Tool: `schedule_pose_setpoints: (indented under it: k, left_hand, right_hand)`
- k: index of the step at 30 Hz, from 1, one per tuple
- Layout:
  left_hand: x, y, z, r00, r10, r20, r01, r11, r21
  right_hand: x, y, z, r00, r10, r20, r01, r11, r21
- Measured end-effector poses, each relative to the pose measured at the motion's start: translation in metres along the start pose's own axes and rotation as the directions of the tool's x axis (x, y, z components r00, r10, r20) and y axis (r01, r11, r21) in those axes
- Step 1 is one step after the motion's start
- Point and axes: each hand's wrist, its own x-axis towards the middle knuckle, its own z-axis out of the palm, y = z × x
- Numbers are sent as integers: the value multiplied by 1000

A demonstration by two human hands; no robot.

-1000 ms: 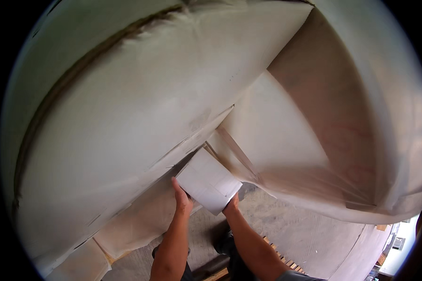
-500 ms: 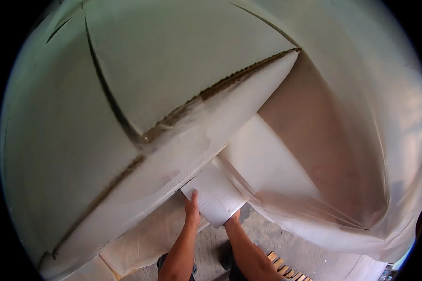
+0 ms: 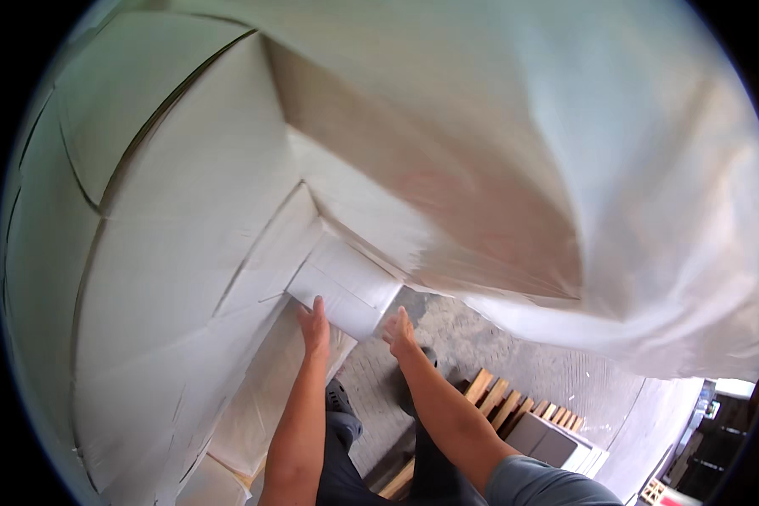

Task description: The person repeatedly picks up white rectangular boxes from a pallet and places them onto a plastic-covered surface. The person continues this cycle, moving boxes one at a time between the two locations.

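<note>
A white rectangular carton (image 3: 343, 287) sits among larger white cartons, its outer end facing me. My left hand (image 3: 314, 327) is at the near left edge of this carton, thumb raised and fingers apart; it looks open, and whether it still touches the carton is hard to tell. Just off the carton's right corner is my right hand (image 3: 401, 332), slightly blurred, fingers stretched out and holding nothing. A tall stack of big white cartons (image 3: 185, 194) rises along the left side. To the right, thin translucent sheeting (image 3: 641, 211) drapes over pale brownish cartons (image 3: 447, 194).
Behind my right arm a slatted wooden pallet (image 3: 504, 405) lies on the grey concrete floor (image 3: 371, 405), with flat white-and-grey cartons (image 3: 548, 443) on it. My shoe (image 3: 341, 401) stands close to the sheet-covered lower stack (image 3: 257, 405). Dark shelving appears at the lower right.
Both hands were gripping the white carton's sides; the right hand has come away and the left has loosened. My view has swung right, bringing more of the pallet and floor into sight.
</note>
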Motion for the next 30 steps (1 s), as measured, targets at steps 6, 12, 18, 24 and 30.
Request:
schedule_pose_setpoints:
  k: [6,12,18,24,30]
  left_hand:
    - [-102,-35,-86,976,-154,155,51,851,523]
    - [-203,-23,-235,859,-504,89,291,625,724]
    - [-265,90,-243,845,-504,178,224,636,739]
    - [-263,157,-215,815,-427,392,51,726,685]
    - [-283,212,-200,742,-419,523,-123,681,721]
  right_hand:
    - [-110,16,-105,1000,28,-6,-28,999,-36]
    - [-229,-9,-201,991,-51,-121,47,998,-30]
    - [-335,-18,-296,989,-38,-141,26,996,-83]
    - [-457,23,-331,966,20,-257,-11,999,38]
    - [-562,140,-318,948,160,-274,-95,968,234]
